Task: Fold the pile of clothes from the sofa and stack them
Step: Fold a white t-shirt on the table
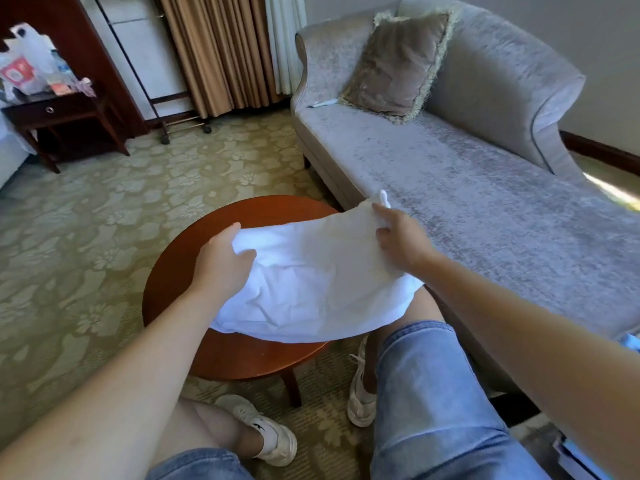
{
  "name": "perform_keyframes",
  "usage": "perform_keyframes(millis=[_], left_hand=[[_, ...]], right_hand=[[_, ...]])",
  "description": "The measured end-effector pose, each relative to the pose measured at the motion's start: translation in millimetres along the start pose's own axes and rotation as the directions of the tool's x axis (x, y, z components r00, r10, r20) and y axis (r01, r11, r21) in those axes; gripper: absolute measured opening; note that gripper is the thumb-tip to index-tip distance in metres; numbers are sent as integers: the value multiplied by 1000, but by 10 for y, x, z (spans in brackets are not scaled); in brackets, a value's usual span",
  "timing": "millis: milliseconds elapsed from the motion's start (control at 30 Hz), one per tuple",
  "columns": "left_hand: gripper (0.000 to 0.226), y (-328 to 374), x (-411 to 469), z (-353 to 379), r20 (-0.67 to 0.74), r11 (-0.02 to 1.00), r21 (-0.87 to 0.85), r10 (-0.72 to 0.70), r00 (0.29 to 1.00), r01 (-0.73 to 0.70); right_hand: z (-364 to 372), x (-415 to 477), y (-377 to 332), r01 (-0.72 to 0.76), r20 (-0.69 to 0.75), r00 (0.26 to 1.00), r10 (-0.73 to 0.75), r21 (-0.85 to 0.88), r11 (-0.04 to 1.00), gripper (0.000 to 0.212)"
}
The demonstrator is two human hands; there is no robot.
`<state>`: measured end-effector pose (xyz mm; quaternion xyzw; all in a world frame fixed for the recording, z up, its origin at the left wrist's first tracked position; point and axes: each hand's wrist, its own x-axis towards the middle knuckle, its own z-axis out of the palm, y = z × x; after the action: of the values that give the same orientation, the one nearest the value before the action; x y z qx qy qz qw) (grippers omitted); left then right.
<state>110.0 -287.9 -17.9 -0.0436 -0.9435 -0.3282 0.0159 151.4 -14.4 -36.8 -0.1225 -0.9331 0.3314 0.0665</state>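
Evidently, a white garment (311, 282), creased and limp, is held stretched over the round counter (194, 251) beside the sofa (485, 202), its edges pinched by the curled fingers of the left hand (221, 261) and the right hand (398, 237), probably so that it can be laid flat for folding.

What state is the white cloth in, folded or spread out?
Spread out: the white cloth stretches as one rumpled sheet between the left hand and right hand, each gripping an edge, over the round reddish wooden table.
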Motion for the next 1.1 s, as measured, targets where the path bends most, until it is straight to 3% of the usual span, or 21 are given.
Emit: perform_keyframes(millis=[200, 400, 667, 833, 1100], left_hand=[[63, 524, -22, 98, 44, 992, -52, 121, 992, -119], [71, 1055, -97, 393, 173, 970, -107, 237, 956, -221], [78, 1742, -239, 838, 353, 929, -182, 367, 860, -322], [79, 1863, 14, 1026, 387, 931, -237, 353, 851, -278], [76, 1469, 811, 1246, 386, 926, -354, 275, 881, -133]], right_hand=[[-533, -315, 330, -60, -151, 987, 57, -19, 998, 54], [-997, -733, 653, -164, -226, 960, 166, 30, 986, 57], [-1421, -1208, 1082, -305, -271, 885, 378, 275, 912, 66], [-1454, -1000, 1126, -366, -295, 848, 440, 273, 890, 65], [-1118, -44, 918, -423, -312, 829, 464, 194, 885, 63]])
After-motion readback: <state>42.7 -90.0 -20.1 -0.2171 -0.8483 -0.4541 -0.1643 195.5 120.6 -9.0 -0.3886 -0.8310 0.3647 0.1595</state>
